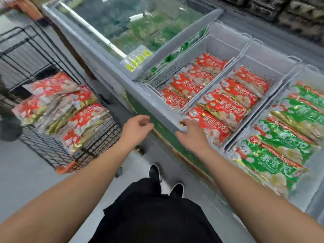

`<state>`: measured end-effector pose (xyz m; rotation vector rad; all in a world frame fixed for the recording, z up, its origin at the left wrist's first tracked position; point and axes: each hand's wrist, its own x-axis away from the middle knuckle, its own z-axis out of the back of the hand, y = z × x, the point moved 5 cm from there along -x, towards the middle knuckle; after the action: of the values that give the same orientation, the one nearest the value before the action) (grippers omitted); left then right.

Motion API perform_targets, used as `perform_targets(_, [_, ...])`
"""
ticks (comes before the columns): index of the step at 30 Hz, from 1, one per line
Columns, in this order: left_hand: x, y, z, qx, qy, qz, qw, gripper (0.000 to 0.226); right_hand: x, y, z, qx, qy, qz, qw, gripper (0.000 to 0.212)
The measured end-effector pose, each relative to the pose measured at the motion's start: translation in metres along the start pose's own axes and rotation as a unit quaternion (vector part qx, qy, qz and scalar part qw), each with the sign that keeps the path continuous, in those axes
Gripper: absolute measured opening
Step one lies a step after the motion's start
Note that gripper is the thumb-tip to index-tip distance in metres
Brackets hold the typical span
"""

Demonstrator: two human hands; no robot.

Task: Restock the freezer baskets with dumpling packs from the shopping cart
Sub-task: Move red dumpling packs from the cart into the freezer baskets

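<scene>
Nearest to me, the person stands in dark trousers and black shoes (154, 171) on the grey floor, both bare forearms stretched out ahead. The left hand (135, 126) hangs in the air just short of the freezer's front rim (154, 102), fingers loosely curled, its grip on nothing. The right hand (192, 133) reaches over that rim with fingers relaxed and apart, resting on or just above the closest red dumpling pack (208, 124); I cannot tell whether it touches. Neither hand carries a pack, so I judge this a pause between loads.

To the left, just beside the freezer, the black wire shopping cart (98, 146) holds a heap of red packs (59, 106), within arm's reach, likely parked there so each trip is short.

Further in, two white wire baskets hold red packs laid in overlapping rows, the left basket (177, 67) and the middle basket (263, 65), with room left at their far ends. To the right lie green packs (280, 151). Beyond, the sliding glass lid (122, 28) is pushed aside to open the baskets.
</scene>
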<state>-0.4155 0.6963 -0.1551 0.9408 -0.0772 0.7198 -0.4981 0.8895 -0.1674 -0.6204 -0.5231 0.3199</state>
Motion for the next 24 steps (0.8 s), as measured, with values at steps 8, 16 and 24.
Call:
perform_targets(8, [0.057, -0.102, 0.088, 0.074, 0.085, 0.087, 0.990, 0.031, 0.010, -0.099, -0.081, 0.079, -0.078, 0.104, 0.988, 0.049])
perform_targets(16, [0.090, -0.221, 0.185, 0.153, 0.163, 0.151, 0.963, 0.031, 0.017, -0.206, -0.185, 0.125, -0.130, 0.155, 0.971, 0.047])
perform_targets(24, [0.079, -0.307, 0.257, 0.233, 0.151, 0.175, 0.945, 0.033, 0.009, -0.278, -0.265, 0.139, -0.143, 0.140, 0.970, 0.047])
